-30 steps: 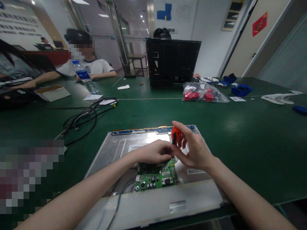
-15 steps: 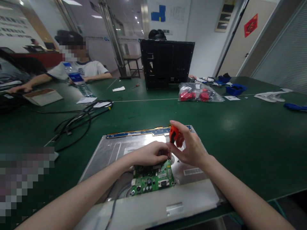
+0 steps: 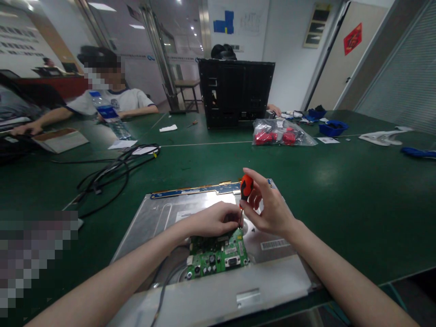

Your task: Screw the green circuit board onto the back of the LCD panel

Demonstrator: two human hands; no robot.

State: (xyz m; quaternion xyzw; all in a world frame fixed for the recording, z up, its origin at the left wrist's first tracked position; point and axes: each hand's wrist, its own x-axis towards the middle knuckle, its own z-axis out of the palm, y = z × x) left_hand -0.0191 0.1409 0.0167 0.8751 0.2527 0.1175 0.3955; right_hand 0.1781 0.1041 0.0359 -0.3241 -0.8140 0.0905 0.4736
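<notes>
My right hand (image 3: pixel 269 202) grips an orange-and-black screwdriver (image 3: pixel 245 187) by its handle, thumb below and fingers around it. The shaft points down to the top right corner of a green circuit board (image 3: pixel 218 259). My left hand (image 3: pixel 220 219) rests over the board's upper part, its fingers curled together close to the screwdriver's tip; what they hold, if anything, is hidden. The board lies on the metal back of a display panel (image 3: pixel 153 222), which has a blue board strip (image 3: pixel 190 191) along its far edge.
A black monitor (image 3: pixel 236 93) stands across the green table (image 3: pixel 340 190). Nearby lie a plastic bag of red parts (image 3: pixel 281 134) and blue trays (image 3: pixel 333 129). Coiled black cables (image 3: pixel 112 168), a water bottle (image 3: pixel 111 116) and an open box (image 3: pixel 61 139) are at left. A co-worker (image 3: pixel 126 102) sits beyond.
The screwdriver handle has turned in my right fingers and stands more upright, with its shaft now visible. My left hand has stayed nearly still on the board.
</notes>
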